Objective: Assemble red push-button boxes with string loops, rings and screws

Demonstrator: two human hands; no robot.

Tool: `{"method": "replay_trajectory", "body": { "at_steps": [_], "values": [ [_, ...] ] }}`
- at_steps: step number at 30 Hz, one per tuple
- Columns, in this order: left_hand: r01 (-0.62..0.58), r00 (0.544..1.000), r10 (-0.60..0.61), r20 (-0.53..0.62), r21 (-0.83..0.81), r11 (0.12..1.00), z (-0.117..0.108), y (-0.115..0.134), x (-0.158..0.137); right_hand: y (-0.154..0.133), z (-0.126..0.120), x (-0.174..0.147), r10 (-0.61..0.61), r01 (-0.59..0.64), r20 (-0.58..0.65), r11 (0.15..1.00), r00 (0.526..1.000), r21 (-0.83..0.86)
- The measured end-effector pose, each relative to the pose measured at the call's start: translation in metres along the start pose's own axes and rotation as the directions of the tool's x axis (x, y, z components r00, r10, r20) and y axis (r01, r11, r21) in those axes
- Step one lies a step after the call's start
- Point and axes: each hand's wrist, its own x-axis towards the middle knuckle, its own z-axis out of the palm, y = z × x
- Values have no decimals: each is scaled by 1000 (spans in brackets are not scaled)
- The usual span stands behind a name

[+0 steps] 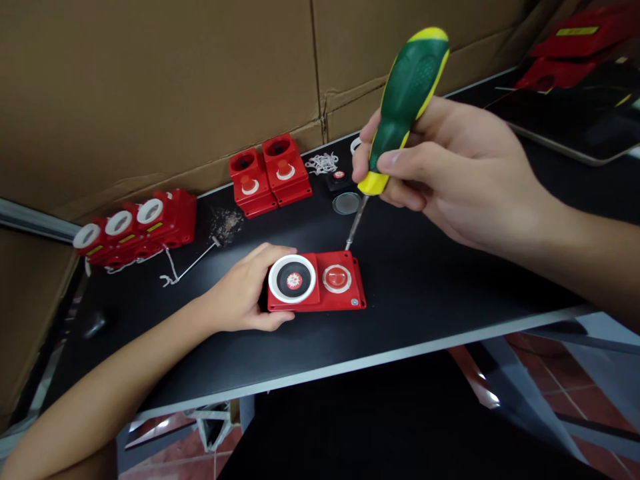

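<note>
The left hand (250, 287) is curled round one red box (327, 301) on the black bench (430, 287), thumb near, fingers far. The right hand (465, 167) grips one green and yellow screwdriver (407, 93), its tip at the box's far right corner. Behind stand two more boxes (296, 190). Three white rings (149, 211) show at the left.

A green-yellow screwdriver (413, 87) slants down to the flat-lying red box (320, 292).
</note>
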Motion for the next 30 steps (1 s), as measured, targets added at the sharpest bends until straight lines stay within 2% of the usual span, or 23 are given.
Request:
{"method": "replay_trajectory", "body": {
  "at_steps": [6,21,30],
  "values": [
    [8,1000,-8,1,-1,1000,0,-1,0,-7,7,-3,-29,31,-49,999,998,36],
    [43,999,-43,25,-9,999,-1,0,0,-4,6,-4,-48,47,19,998,999,29],
    [15,1000,-15,-12,-15,1000,0,0,3,1,7,2,-74,68,-125,996,989,-53]
  ]
}}
